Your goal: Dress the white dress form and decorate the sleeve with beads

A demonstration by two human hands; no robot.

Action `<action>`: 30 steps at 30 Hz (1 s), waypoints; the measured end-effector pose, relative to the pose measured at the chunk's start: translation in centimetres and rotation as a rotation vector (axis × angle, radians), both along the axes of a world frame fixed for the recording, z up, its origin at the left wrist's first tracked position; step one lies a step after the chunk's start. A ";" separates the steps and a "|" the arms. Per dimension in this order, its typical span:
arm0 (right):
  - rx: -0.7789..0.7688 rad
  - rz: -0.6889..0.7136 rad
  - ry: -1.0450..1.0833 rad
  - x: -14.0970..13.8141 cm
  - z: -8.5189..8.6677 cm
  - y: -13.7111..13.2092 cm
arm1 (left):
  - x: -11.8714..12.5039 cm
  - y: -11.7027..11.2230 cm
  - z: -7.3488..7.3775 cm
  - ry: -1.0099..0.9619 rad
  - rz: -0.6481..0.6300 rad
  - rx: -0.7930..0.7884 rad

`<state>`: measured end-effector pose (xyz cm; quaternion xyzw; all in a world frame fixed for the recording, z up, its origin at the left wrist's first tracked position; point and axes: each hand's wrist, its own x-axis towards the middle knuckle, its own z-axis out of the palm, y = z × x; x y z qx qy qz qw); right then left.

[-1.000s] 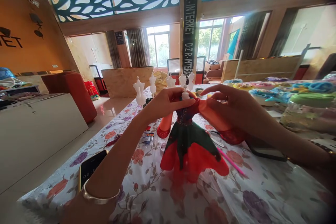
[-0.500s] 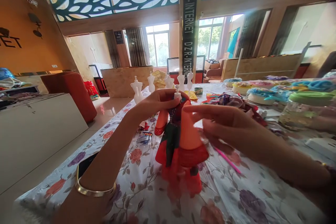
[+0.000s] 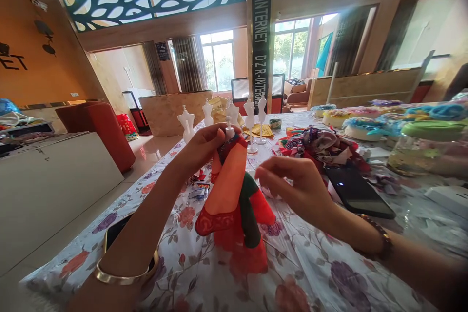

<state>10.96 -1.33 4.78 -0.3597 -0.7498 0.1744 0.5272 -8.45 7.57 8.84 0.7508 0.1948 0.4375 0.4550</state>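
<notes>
A miniature dress form (image 3: 229,129) wears a small dress (image 3: 228,180) with a dark beaded top, sheer orange sleeves with red lace cuffs, and a red and dark green skirt. My left hand (image 3: 210,141) pinches it at the neck and shoulder, holding it upright over the table. My right hand (image 3: 292,180) is just right of the skirt, apart from the dress, its fingers loosely curled and nothing seen in them. Past my left hand stand several bare white dress forms (image 3: 249,117).
A heap of fabric scraps (image 3: 321,146) lies to the right, with a black phone (image 3: 360,192) in front of it. Farther right are a green-lidded jar (image 3: 427,151) and fluffy-topped containers (image 3: 365,129). Another phone (image 3: 117,234) lies under my left forearm on the flowered tablecloth (image 3: 183,273).
My right hand has let go of the orange sleeve and drawn back to the right. The sleeve now hangs across the front of the dress, toward the left. The black phone has come into view.
</notes>
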 end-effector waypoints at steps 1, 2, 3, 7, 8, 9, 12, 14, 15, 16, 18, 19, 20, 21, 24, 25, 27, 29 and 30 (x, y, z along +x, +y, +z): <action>0.020 -0.044 0.019 0.0 -0.1 0.5 | 0.1 -0.1 0.1 0.000 -0.008 -0.011; 0.048 -0.071 0.025 0.0 -0.2 0.9 | 0.1 -0.1 0.1 -0.005 -0.016 -0.027; 0.084 -0.086 0.026 -0.1 -0.3 1.3 | 0.2 -0.2 0.2 -0.015 -0.026 -0.045; 0.274 -0.147 0.048 -1.0 -0.7 2.1 | 0.3 0.0 0.1 -0.065 -0.109 -0.099; 0.318 -0.172 0.052 -1.3 -0.8 2.1 | 0.2 0.0 0.0 -0.072 -0.130 -0.101; 0.356 -0.196 0.055 -1.6 -0.8 2.1 | 0.2 0.1 0.0 -0.076 -0.143 -0.103; 0.422 -0.236 0.062 -2.3 -0.9 2.2 | 0.0 0.1 -0.1 -0.076 -0.151 -0.114; 0.434 -0.242 0.068 -2.7 -1.0 2.3 | 0.0 0.0 0.0 -0.081 -0.141 -0.116; 0.435 -0.241 0.073 -2.8 -1.1 2.4 | 0.0 -0.1 0.0 -0.083 -0.133 -0.113; 0.437 -0.235 0.077 -2.8 -1.1 2.6 | 0.0 -0.2 0.1 -0.083 -0.123 -0.108; 0.452 -0.211 0.080 -2.8 -1.4 3.0 | 0.1 -0.3 0.2 -0.079 -0.103 -0.093; 0.467 -0.197 0.075 -2.8 -1.5 3.2 | 0.1 -0.3 0.2 -0.080 -0.096 -0.086; 0.487 -0.185 0.066 -2.7 -1.6 3.4 | 0.1 -0.3 0.2 -0.081 -0.092 -0.081; 0.510 -0.177 0.052 -2.7 -1.7 3.6 | 0.1 -0.3 0.2 -0.084 -0.091 -0.081; 0.587 -0.188 -0.009 -2.5 -2.0 4.1 | 0.1 -0.3 0.2 -0.089 -0.100 -0.094; 0.612 -0.195 -0.033 -2.4 -2.0 4.2 | 0.1 -0.3 0.2 -0.089 -0.101 -0.098; 0.657 -0.205 -0.068 -2.3 -2.1 4.3 | 0.1 -0.4 0.1 -0.089 -0.097 -0.103; 0.690 -0.212 -0.090 -2.2 -2.1 4.4 | 0.0 -0.5 0.0 -0.081 -0.078 -0.096; 0.702 -0.215 -0.104 -2.1 -2.1 4.4 | 0.0 -0.6 0.0 -0.074 -0.065 -0.086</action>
